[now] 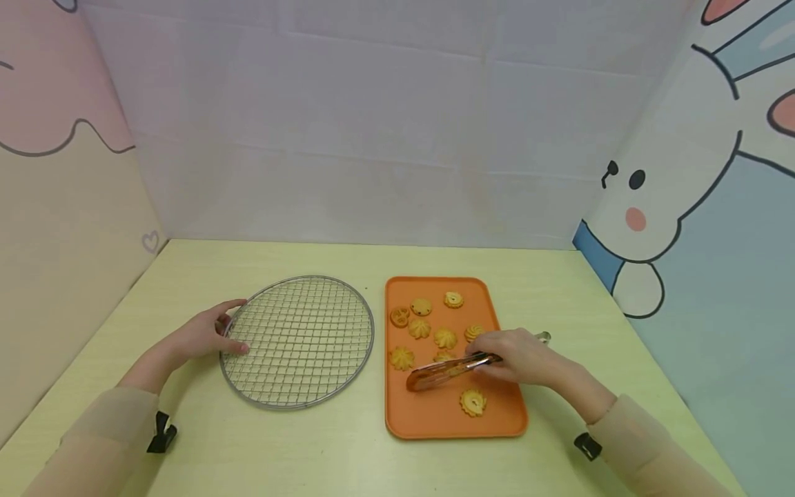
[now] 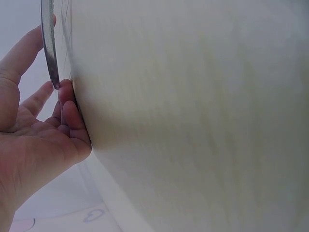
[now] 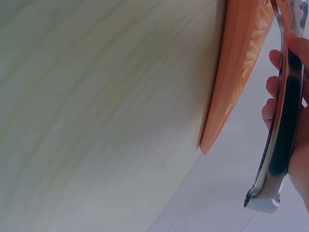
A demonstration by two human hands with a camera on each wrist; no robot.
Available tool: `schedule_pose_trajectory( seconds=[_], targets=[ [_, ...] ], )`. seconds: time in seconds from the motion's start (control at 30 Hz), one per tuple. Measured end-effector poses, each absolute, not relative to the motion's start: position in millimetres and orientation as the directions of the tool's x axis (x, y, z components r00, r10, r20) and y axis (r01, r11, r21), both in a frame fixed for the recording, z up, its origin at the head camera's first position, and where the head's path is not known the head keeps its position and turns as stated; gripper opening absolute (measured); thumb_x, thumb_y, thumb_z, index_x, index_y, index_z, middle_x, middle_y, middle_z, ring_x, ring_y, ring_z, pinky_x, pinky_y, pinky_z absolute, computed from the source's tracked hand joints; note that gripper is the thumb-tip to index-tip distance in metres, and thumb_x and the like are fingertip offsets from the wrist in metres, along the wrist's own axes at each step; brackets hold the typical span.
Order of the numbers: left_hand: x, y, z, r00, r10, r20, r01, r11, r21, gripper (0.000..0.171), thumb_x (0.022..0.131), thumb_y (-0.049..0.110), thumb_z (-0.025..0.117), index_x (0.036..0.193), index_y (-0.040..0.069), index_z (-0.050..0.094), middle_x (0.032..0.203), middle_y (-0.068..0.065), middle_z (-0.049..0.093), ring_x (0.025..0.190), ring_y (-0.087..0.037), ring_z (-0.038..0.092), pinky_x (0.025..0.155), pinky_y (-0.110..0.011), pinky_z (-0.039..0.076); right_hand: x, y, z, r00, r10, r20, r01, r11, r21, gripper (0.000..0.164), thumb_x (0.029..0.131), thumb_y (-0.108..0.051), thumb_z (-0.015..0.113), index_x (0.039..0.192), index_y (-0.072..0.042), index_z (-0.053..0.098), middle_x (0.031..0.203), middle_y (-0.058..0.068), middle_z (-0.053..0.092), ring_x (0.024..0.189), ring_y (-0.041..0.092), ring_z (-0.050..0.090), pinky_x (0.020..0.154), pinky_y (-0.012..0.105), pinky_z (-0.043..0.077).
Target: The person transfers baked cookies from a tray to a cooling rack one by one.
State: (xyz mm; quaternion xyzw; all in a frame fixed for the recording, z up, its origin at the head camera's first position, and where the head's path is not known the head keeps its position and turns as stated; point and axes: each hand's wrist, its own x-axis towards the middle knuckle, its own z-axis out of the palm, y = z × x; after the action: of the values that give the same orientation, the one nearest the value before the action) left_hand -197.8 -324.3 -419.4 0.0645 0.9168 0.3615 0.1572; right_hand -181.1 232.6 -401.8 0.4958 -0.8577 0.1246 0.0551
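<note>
My left hand [image 1: 208,333] grips the left rim of a round wire cooling rack [image 1: 304,345], thumb on top and some fingers beneath. In the left wrist view the rack's metal rim [image 2: 49,53] sits between thumb and fingers, close above the table. My right hand [image 1: 518,355] holds metal tongs [image 1: 444,371] over an orange tray [image 1: 428,417] of cookies. Dark grip pads line the tongs' handle [image 3: 285,125] in the right wrist view. The tongs' tips hang near a flower-shaped cookie [image 1: 401,357]; whether they pinch anything cannot be made out.
Several cookies lie spread on the tray, among them a ring-centred one [image 1: 473,402] at the front and another [image 1: 453,299] at the back. The pale wooden table [image 1: 298,452] meets a white backdrop [image 1: 373,138] behind. Cartoon-printed panels stand at both sides.
</note>
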Motion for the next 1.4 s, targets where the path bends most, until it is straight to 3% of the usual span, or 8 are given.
schedule_pose_trajectory(
  seconds=[0.5,0.97,1.4],
  targets=[
    [-198,-324,-418,-0.941,0.231,-0.249,0.004,0.741,0.671,0.1,0.073,0.032,0.081,0.148,0.001,0.022,0.107,-0.019,0.045,0.087,-0.024,0.041,0.072,-0.034,0.035,-183,231,-398,-0.539,-0.821,0.189,-0.84,0.508,-0.19,0.015,0.087,-0.024,0.068,0.101,-0.019,0.065,0.09,-0.011,0.064,0.067,0.0,0.051,0.061,0.019,0.045],
    [-197,-326,-419,-0.942,0.229,-0.247,0.0,0.733,0.68,0.101,0.072,0.034,0.081,0.148,0.002,0.023,0.103,-0.016,0.044,0.086,-0.024,0.04,0.071,-0.034,0.034,-185,216,-373,-0.57,-0.796,0.201,-0.817,0.524,-0.243,0.014,0.088,-0.022,0.067,0.102,-0.018,0.064,0.088,-0.012,0.064,0.062,-0.001,0.046,0.056,0.017,0.041],
    [-198,-329,-419,-0.942,0.228,-0.248,-0.004,0.729,0.685,0.101,0.071,0.034,0.083,0.147,0.003,0.024,0.106,-0.016,0.044,0.087,-0.023,0.042,0.071,-0.033,0.035,-197,190,-348,-0.568,-0.797,0.205,-0.82,0.529,-0.217,0.016,0.09,-0.025,0.065,0.105,-0.018,0.065,0.088,-0.009,0.065,0.059,-0.001,0.048,0.053,0.018,0.04]
  ],
)
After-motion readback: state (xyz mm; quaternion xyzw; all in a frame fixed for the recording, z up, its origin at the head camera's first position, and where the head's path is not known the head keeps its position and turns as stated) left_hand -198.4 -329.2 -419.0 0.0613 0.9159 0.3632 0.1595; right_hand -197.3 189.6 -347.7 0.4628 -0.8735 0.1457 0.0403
